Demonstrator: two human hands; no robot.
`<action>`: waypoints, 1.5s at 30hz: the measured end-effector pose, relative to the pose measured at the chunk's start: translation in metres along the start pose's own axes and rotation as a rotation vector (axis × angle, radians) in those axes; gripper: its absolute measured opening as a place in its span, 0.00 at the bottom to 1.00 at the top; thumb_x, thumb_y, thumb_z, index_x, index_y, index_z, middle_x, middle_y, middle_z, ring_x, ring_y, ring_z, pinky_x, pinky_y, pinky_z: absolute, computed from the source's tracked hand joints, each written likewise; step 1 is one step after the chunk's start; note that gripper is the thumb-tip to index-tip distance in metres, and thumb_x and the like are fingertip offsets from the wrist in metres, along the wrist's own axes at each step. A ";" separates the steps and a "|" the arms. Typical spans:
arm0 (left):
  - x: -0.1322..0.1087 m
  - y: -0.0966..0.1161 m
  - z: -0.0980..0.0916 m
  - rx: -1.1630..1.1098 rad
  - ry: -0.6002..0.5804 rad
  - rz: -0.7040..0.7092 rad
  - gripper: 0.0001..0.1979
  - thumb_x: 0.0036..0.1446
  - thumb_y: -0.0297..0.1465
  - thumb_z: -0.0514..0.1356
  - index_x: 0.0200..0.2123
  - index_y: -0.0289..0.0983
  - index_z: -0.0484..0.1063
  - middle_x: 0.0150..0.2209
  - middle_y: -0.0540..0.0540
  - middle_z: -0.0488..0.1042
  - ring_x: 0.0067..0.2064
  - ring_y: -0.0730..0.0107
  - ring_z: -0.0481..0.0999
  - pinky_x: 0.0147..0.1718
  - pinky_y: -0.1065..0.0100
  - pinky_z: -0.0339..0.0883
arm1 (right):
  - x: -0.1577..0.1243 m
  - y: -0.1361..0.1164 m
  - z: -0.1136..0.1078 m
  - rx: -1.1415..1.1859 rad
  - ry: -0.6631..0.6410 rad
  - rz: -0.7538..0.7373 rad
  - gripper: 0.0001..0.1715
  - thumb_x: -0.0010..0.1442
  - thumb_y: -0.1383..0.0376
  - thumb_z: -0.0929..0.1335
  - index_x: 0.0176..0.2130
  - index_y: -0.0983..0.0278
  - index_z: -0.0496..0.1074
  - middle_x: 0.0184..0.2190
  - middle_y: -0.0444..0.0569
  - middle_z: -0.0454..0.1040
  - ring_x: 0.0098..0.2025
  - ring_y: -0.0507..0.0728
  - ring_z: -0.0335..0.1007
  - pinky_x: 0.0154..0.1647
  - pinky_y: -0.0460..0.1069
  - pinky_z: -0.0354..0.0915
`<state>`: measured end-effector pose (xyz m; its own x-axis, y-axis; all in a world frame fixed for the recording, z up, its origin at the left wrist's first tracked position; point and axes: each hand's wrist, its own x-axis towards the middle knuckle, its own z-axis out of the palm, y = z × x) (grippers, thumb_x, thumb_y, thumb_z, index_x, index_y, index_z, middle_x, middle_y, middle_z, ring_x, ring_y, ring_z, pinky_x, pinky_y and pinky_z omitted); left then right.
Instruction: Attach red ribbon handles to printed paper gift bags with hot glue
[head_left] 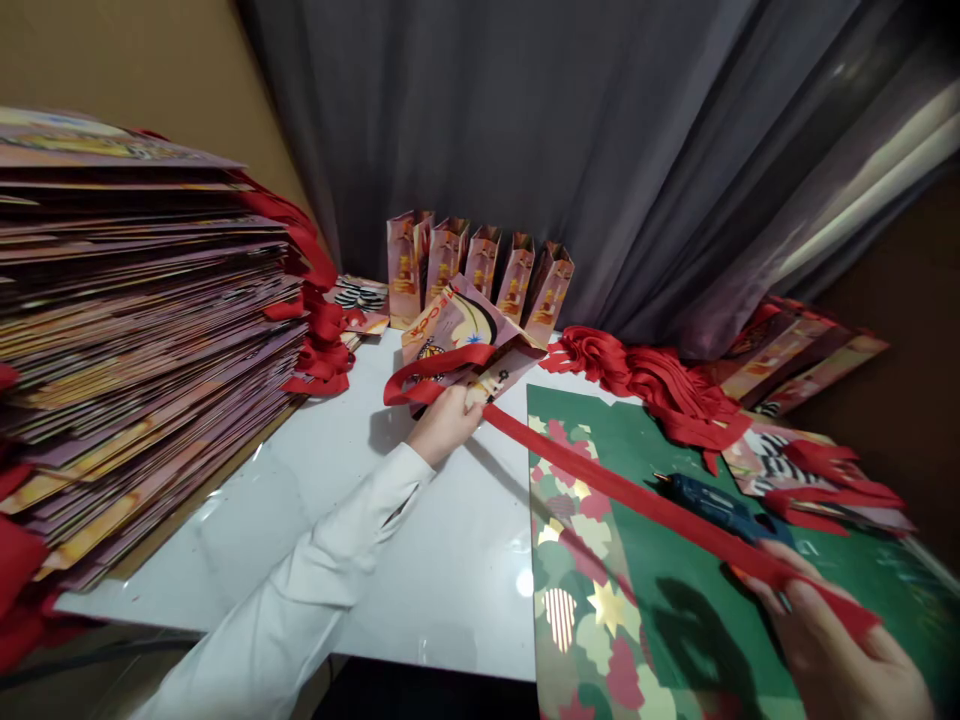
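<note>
My left hand (pixel 448 425), in a white sleeve, is closed around the lower edge of a printed paper bag (pixel 454 330) and a red ribbon. The bag is tilted and held above the white table (pixel 420 600). One loop of the ribbon curls up over the bag's front. From my left hand, the red ribbon (pixel 600 480) stretches across to my right hand (pixel 840 640), whose thumb and fingers are closed on its other end. Beneath this stretch lies a dark blue glue gun (pixel 720 505) on a green patterned sheet (pixel 652 440).
A tall stack of flat printed bags (pixel 150 330) with red ribbons stands at left. Several small upright bags (pixel 517 275) line the back by a grey curtain (pixel 480 110). A heap of red ribbons (pixel 660 380) lies behind the sheet, with more bags (pixel 795 345) at right.
</note>
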<state>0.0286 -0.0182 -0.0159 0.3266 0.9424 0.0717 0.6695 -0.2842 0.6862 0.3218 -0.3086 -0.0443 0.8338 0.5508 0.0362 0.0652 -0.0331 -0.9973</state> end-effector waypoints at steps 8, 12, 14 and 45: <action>-0.003 0.002 -0.005 -0.077 0.022 0.040 0.13 0.54 0.31 0.60 0.42 0.33 0.69 0.20 0.56 0.64 0.25 0.68 0.68 0.25 0.70 0.57 | 0.023 -0.061 0.101 0.825 -0.244 0.127 0.10 0.52 0.64 0.73 0.32 0.61 0.68 0.21 0.35 0.62 0.25 0.46 0.63 0.36 0.45 0.70; -0.003 0.002 -0.007 -0.136 0.035 0.063 0.15 0.51 0.32 0.60 0.42 0.34 0.67 0.20 0.58 0.64 0.24 0.70 0.68 0.25 0.71 0.57 | 0.045 -0.058 0.168 0.434 -0.571 0.107 0.16 0.49 0.58 0.74 0.29 0.61 0.64 0.20 0.35 0.58 0.20 0.47 0.54 0.24 0.45 0.61; -0.003 0.002 -0.007 -0.167 0.032 0.077 0.15 0.51 0.32 0.60 0.43 0.35 0.66 0.19 0.58 0.63 0.23 0.71 0.67 0.24 0.72 0.58 | 0.047 -0.047 0.202 0.089 -0.590 -0.049 0.15 0.51 0.56 0.72 0.34 0.61 0.67 0.22 0.38 0.63 0.21 0.50 0.56 0.22 0.46 0.56; -0.010 0.006 0.012 -0.329 -0.037 0.172 0.22 0.54 0.20 0.54 0.54 0.31 0.62 0.20 0.58 0.62 0.23 0.72 0.67 0.23 0.74 0.60 | -0.017 -0.019 0.281 -0.231 -0.426 -0.469 0.11 0.56 0.59 0.67 0.30 0.64 0.74 0.28 0.46 0.75 0.27 0.53 0.63 0.32 0.49 0.60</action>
<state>0.0373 -0.0318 -0.0207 0.4437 0.8771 0.1840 0.3543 -0.3603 0.8629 0.1523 -0.0831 -0.0440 0.4026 0.8294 0.3872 0.5228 0.1389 -0.8411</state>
